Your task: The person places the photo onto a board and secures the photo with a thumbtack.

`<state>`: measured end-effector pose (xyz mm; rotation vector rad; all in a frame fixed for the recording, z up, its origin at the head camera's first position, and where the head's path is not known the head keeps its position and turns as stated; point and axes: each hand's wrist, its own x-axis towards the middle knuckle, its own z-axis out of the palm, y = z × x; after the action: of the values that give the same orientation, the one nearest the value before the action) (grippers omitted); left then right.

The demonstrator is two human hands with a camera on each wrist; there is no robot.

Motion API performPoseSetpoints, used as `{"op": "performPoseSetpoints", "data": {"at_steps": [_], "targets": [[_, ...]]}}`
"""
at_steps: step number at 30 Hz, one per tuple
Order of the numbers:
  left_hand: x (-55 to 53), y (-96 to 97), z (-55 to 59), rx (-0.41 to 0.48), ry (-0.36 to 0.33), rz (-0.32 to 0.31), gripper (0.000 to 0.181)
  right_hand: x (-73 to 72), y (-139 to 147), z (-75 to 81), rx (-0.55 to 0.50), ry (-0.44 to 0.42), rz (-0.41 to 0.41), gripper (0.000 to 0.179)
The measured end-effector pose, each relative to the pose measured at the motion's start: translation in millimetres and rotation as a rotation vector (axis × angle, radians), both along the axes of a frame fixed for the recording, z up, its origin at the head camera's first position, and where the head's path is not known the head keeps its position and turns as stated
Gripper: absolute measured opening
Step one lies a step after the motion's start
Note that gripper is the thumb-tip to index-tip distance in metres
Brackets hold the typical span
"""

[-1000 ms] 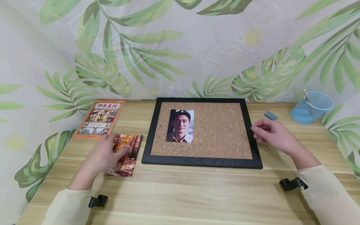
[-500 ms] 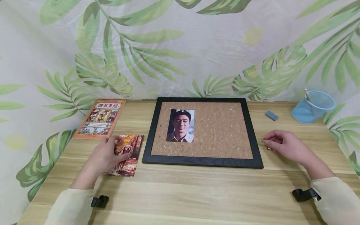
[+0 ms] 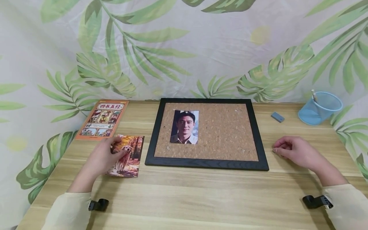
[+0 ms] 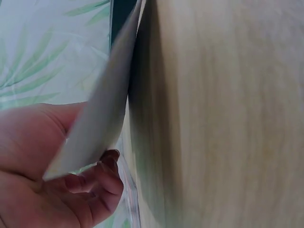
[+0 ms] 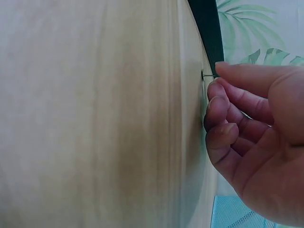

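Observation:
My left hand (image 3: 104, 156) pinches the left edge of a photo (image 3: 130, 166) of a golden dog among autumn leaves. In the left wrist view, the photo's pale back (image 4: 102, 111) curves between thumb and fingers, tilted up off the table. Right of the board, my right hand (image 3: 297, 151) holds a thumbtack between thumb and index fingertip; its thin metal pin (image 5: 208, 75) sticks out in the right wrist view and its head is hidden by the fingers. A portrait photo (image 3: 185, 129) hangs on the left part of the black-framed cork board (image 3: 225, 134), with a small tack at its top.
An orange book (image 3: 100, 119) lies behind my left hand. Beyond my right hand are a blue-grey eraser (image 3: 277, 117) and a blue mesh pen cup (image 3: 319, 108) with a pale stick in it. A leaf-patterned cloth (image 3: 218, 48) hangs behind the wooden table (image 3: 189, 198).
My right hand has moved right and toward me, down to the gold thumbtack on the table, and picked it up. The left hand has raised the dog photo, shifting it slightly left.

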<state>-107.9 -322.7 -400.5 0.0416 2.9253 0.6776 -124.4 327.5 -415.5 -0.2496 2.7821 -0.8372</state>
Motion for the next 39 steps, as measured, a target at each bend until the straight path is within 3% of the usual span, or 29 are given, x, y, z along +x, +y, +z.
{"op": "performPoseSetpoints", "data": {"at_steps": [9,16,24,33,39], "targets": [[3.2,-6.3,6.8,0.114,0.113,-0.011,0.042,1.1,0,-2.7,0.033,-0.004,-0.002,0.013],[5.8,-11.7,7.5,0.247,0.217,-0.008,0.035,-0.2,-1,-3.3,0.05,0.018,0.007,0.012],[5.3,-3.9,12.4,0.28,0.313,0.016,0.031,2.9,-4,-0.2,0.037,0.075,-0.014,0.013],[-3.7,21.4,17.9,0.37,0.311,-0.031,0.03,4.5,-7,1.5,-0.008,0.108,-0.048,0.009],[-11.2,39.0,16.8,0.428,0.268,-0.084,0.032,3.5,-9,2.5,-0.013,0.11,-0.079,0.014]]}}
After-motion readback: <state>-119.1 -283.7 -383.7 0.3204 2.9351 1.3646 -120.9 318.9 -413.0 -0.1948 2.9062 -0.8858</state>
